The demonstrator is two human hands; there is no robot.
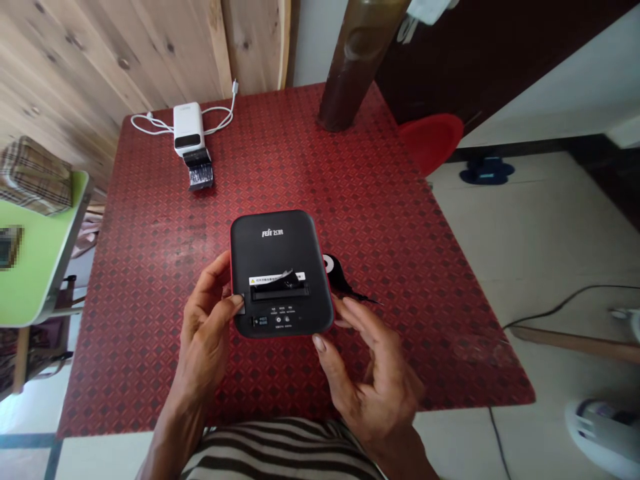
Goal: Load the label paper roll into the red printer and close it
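The left hand is gripping the black printer; the open right hand is hovering beside it, a black roll partly hidden behind it.

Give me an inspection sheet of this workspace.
Surface: red patterned tabletop, scuffed in places.
Job's things: black Feie printer, black-tailed roll beside it.
Clutter: white box device at the far edge; plaid bag on the green table.
Hands: left hand grips the printer's left edge; right hand spread at its right edge.
Cables: white cable looped around the white box device; black cable on the floor.
Surroundings: brown pole, red stool.
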